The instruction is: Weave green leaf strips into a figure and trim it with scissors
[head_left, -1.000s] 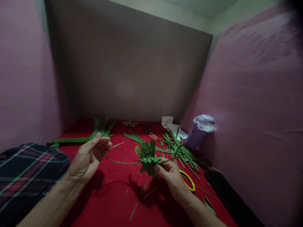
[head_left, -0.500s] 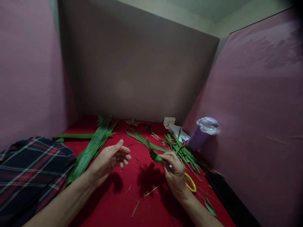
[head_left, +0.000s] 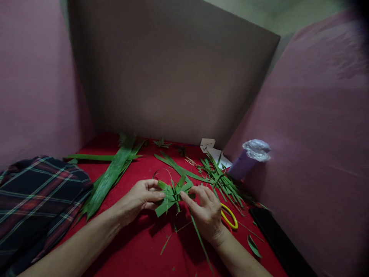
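Between my hands is a woven leaf piece point(head_left: 173, 195), star-like, with green strip ends sticking out on several sides. My left hand point(head_left: 144, 198) pinches its left side between thumb and fingers. On the right side, my right hand point(head_left: 206, 207) grips it, thumb on the front face. A long thin leaf strip point(head_left: 201, 240) trails down below the right hand toward me. The piece is held above a red cloth point(head_left: 138, 246), where its shadow falls. Just right of my right hand lie scissors with a yellow handle loop point(head_left: 235, 219); their blades are hidden.
Long broad leaves point(head_left: 112, 177) lie at the left, beside a plaid cloth point(head_left: 43, 200). A heap of cut leaf strips point(head_left: 220, 177) spreads at the right, near white paper point(head_left: 207, 144) and a purple roll topped with clear plastic point(head_left: 245, 163). A black flat object point(head_left: 271, 231) borders the right side.
My left hand has moved right and taken hold of the woven leaf piece, which was in my right hand alone. The piece has turned to face me, and the view has shifted slightly.
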The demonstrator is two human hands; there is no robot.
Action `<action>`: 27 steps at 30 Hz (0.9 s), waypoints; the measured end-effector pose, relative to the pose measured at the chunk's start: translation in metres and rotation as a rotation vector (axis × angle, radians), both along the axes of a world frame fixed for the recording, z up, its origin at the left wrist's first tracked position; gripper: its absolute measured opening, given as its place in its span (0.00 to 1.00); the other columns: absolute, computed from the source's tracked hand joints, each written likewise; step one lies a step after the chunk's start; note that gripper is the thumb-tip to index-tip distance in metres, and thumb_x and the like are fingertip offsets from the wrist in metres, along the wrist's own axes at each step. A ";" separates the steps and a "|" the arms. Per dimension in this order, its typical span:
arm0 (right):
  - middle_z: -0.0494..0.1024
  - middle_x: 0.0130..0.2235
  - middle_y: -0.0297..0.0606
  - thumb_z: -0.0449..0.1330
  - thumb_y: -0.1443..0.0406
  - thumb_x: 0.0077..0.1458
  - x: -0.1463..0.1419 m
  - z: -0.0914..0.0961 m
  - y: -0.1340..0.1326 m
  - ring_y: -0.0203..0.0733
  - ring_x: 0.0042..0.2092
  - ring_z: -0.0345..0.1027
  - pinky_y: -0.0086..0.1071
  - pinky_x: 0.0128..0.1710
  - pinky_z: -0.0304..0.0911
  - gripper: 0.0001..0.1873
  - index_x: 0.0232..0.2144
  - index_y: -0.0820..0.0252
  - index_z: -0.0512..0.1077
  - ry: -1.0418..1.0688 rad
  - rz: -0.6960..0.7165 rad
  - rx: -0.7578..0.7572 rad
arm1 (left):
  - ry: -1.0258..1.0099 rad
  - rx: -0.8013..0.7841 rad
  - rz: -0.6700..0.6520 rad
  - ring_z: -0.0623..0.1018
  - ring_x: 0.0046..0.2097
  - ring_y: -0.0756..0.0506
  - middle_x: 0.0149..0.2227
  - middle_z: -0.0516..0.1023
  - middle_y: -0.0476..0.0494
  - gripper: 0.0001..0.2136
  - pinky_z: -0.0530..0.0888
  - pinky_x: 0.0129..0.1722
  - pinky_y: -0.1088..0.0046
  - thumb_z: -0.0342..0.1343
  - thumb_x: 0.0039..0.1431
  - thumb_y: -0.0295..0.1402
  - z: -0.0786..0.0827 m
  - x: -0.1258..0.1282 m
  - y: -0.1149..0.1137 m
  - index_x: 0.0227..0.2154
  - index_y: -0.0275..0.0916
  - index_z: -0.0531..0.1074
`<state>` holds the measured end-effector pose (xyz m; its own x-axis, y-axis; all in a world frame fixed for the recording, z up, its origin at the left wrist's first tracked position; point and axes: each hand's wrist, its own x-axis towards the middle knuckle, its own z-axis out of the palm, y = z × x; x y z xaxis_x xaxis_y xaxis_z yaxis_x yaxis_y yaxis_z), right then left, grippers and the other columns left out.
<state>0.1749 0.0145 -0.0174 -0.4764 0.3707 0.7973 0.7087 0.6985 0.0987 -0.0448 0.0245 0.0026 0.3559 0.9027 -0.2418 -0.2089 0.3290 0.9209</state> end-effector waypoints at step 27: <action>0.69 0.25 0.32 0.60 0.53 0.50 -0.013 -0.001 -0.004 0.34 0.24 0.60 0.26 0.22 0.57 0.16 0.28 0.61 0.68 1.041 0.376 -1.346 | 0.082 0.100 0.050 0.76 0.27 0.48 0.28 0.78 0.45 0.09 0.69 0.26 0.75 0.61 0.43 0.26 -0.003 0.003 0.001 0.30 0.37 0.73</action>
<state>0.1617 0.0101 -0.0180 -0.2174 0.9746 0.0543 -0.1131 0.0301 -0.9931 -0.0413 0.0259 -0.0004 0.2925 0.9398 -0.1765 -0.1456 0.2262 0.9631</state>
